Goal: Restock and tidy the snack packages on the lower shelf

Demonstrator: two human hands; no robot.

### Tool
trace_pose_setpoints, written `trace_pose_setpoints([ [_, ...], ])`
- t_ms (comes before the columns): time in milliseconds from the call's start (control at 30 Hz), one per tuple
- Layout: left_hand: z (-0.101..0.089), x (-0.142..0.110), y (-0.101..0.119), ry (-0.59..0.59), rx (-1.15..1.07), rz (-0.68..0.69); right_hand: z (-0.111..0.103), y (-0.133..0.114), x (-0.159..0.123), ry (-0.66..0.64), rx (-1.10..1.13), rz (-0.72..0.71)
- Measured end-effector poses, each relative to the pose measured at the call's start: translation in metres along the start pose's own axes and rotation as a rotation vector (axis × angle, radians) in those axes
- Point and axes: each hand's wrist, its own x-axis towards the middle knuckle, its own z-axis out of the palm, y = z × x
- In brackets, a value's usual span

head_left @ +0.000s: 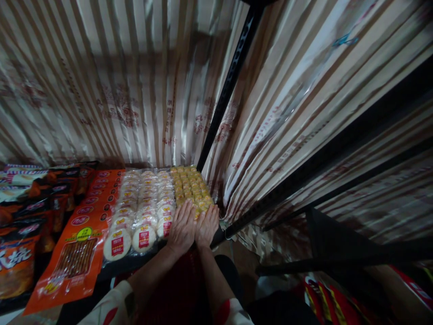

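Rows of small yellow wrapped snacks [190, 183] fill the right end of the shelf. My left hand [182, 225] lies flat against their near end, fingers stretched forward. Beside it, my right hand [207, 226] rests on the near right corner of the same snacks, its fingers also extended. Both hands touch the yellow packs without gripping any. Just left of my left hand stand rows of round white cakes in clear wrappers [144, 237] with red labels. The front of the yellow rows is hidden under my fingers.
Orange packets of brown sticks [76, 253] overlap in a row further left, followed by black and orange snack bags [16, 257]. A black metal post [230, 85] rises at the back corner. Striped printed sheeting [135, 90] hangs behind. Red packages [324, 300] sit low at the right.
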Motion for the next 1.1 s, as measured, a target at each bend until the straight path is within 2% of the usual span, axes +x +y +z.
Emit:
trace_pose_setpoints([
  [133,0.013,0.019,0.004,-0.074,-0.025,-0.015,0.004,0.005,0.0,-0.005,-0.012,-0.014],
  [300,0.029,0.02,0.003,-0.161,-0.039,-0.005,0.008,0.008,0.0,-0.006,-0.027,-0.009],
  [433,0.029,0.023,0.001,-0.174,-0.043,0.017,0.006,0.006,-0.001,-0.008,-0.043,-0.021],
  [600,0.028,0.041,0.001,-0.146,-0.031,0.016,0.005,0.005,-0.001,0.002,-0.036,-0.016],
  [833,0.036,0.052,0.003,-0.284,-0.04,0.043,0.005,0.005,0.0,-0.016,-0.033,0.012],
  [1100,0.034,0.06,0.004,-0.198,-0.048,0.063,0.004,0.005,-0.001,-0.023,-0.025,0.008],
])
